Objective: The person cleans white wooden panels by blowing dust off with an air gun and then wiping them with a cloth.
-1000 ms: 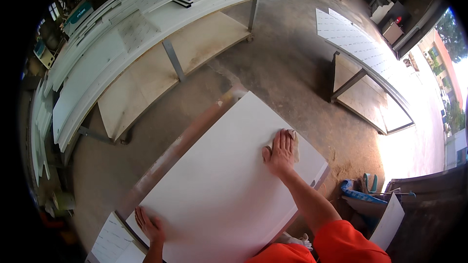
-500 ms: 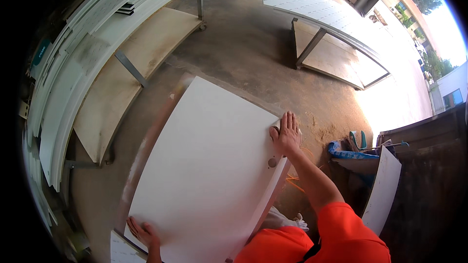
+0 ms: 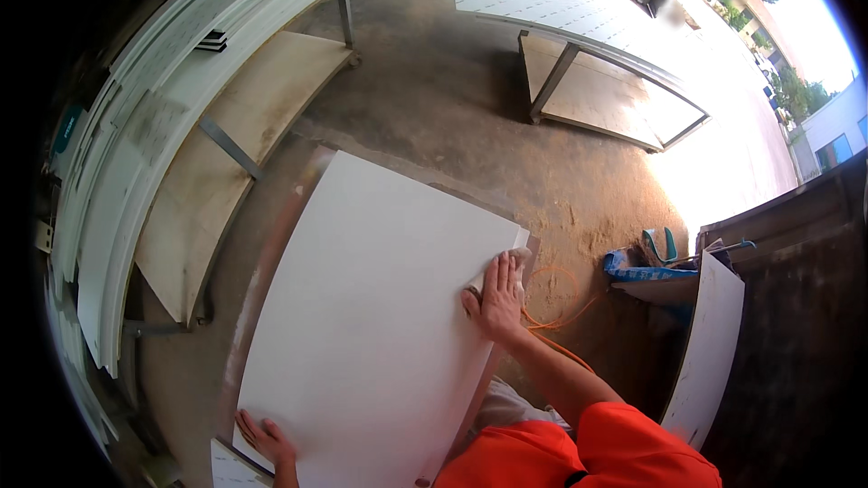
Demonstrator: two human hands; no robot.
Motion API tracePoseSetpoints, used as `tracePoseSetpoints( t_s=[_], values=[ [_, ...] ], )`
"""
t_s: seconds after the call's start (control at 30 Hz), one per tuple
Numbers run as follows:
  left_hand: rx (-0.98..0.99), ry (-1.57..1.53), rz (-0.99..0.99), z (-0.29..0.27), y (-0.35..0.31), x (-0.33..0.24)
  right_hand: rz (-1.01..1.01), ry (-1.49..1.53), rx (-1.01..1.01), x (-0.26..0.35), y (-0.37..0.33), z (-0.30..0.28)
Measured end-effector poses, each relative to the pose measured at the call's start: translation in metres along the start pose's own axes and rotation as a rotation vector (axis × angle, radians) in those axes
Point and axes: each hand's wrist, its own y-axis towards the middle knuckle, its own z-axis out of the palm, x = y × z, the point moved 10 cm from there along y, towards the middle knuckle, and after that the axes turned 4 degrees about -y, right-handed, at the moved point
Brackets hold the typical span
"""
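A large white panel lies in front of me, tilted in view, on a support with a worn brownish-pink border. Flat on its near left edge rests my left hand, fingers stretched out and nothing in them. My right hand presses a crumpled pale cloth onto the panel's right edge; folds of it show at the fingertips and beside the thumb. Part of the cloth is hidden under the palm.
Long white boards are stacked on a wheeled rack at left. Another metal-framed table carries printed white sheets at far right. An orange hose and sawdust lie on the floor. A blue bag and upright board stand at right.
My right hand has slid with the cloth along the panel's right edge toward me, covering the spot where a round hole showed. The left hand stays put. The view has shifted slightly.
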Motion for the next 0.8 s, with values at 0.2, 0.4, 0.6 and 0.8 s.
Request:
tracePoseSetpoints(
  t_s=[0.2, 0.4, 0.6, 0.8],
  values=[
    [-0.018, -0.037, 0.071, 0.009, 0.012, -0.015, 0.177, 0.156, -0.065, -0.054, 0.093, -0.038],
    [-0.022, -0.033, 0.02, -0.005, 0.002, -0.01, -0.019, 0.053, 0.023, 0.0, -0.017, 0.01],
    [0.001, -0.074, 0.036, -0.004, 0.021, -0.038, 0.061, 0.157, -0.115, -0.066, 0.078, -0.02],
    [-0.017, -0.062, 0.007, -0.002, 0.007, -0.012, -0.427, 0.027, -0.006, 0.042, -0.114, 0.006]
  ],
)
